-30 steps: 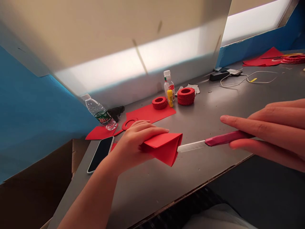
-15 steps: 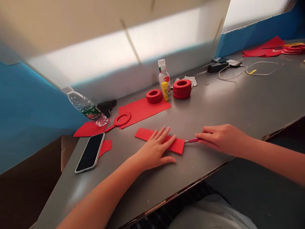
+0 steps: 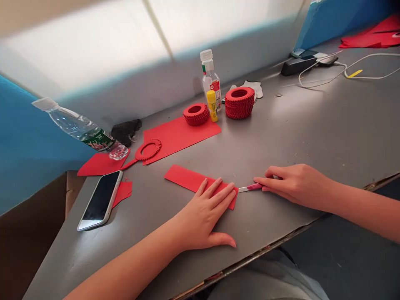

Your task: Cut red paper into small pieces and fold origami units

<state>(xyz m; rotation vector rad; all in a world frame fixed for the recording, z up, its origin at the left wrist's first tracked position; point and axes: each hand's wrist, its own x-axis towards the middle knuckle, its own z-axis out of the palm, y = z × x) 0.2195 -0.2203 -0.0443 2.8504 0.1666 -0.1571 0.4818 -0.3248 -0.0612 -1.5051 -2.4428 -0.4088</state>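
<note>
Left hand (image 3: 204, 221) laid palm-down at lower centre, fingers spread, thumb held apart on the tabletop (image 3: 275, 141); the fingers are pressed over the right part of a folded red paper strip (image 3: 187, 177). The strip is laid flat at the centre of the frame, its right portion partly hidden by those fingers. Right hand (image 3: 292, 183), right of centre, is closed around the handle of a pink cutter knife (image 3: 254, 187); its bared blade is pointed left, its tip at the strip's right edge — near the left fingertips.

Farther out: a large red sheet (image 3: 175, 141) is spread above the strip, with a low stack of red toothed rings (image 3: 196, 118) on it. Beside this stack a yellow glue stick (image 3: 211, 106) is stood upright, partly blocking a clear bottle (image 3: 204, 79). A taller ring stack (image 3: 239, 108) is placed to the right, a white cloth (image 3: 258, 89) partly hidden behind it.

To the left, a single toothed ring (image 3: 158, 146) overlaps the sheet's edge. A red scrap (image 3: 124, 191) is partly covered by a phone (image 3: 101, 198); a water bottle (image 3: 96, 139) is seen above — its base on red paper (image 3: 100, 165). A white cable (image 3: 315, 85) is strewn at upper right.
</note>
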